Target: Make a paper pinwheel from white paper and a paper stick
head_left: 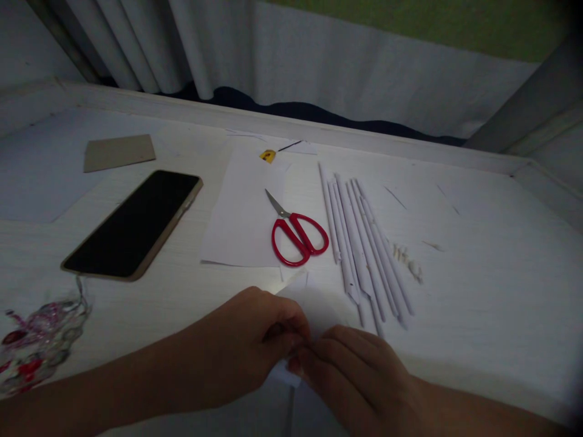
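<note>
Paper sheet lies at the near edge of the white tabletop, and I pinch its near corner with both hands: my left hand and right hand curl shut on it, fingertips touching. Just beyond it rests a row of rolled paper sticks, with red scissors beside them on another sheet. A phone lies well to the left.
</note>
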Demonstrator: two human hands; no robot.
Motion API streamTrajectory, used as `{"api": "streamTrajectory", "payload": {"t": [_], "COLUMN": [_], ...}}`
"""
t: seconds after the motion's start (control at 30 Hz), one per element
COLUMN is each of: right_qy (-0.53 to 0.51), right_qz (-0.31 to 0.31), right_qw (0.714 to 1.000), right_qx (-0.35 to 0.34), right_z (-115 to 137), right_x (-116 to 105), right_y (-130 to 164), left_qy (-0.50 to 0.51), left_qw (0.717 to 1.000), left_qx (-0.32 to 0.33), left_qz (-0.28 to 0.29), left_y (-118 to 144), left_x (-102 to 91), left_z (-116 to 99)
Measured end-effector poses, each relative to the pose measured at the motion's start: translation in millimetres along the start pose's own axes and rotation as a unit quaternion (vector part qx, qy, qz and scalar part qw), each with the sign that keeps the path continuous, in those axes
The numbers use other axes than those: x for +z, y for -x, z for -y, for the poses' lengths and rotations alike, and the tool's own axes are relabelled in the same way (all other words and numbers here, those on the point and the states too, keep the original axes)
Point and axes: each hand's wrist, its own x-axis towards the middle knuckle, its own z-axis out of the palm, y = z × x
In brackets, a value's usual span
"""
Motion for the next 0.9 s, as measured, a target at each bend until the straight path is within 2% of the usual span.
{"api": "streamTrajectory", "payload": {"t": [0.17,0.47,0.73,0.9], "right_qy": [-0.044,-0.073,-0.079,-0.117], "right_qz": [0.023,0.007,-0.010,-0.003], "right_qw": [0.999,0.993,0.994,0.991], "right_qx": [0.020,0.092,0.069,0.062], "right_z": [-4,-7,-10,-12], "right_x": [0,-3,-7,-7], "right_y": [2,1,-1,3], "left_qy": [0.068,0.115,0.158,0.115], "left_qw": [0.997,0.989,0.977,0.983], "left_qx": [-0.009,-0.042,-0.096,-0.091], "left_qz": [0.020,0.080,0.102,0.111], "left_y": [0,3,2,3], "left_x": [-6.4,-12.8,-13.0,-16.1], "left_z": [-7,-12,-10,-12]}}
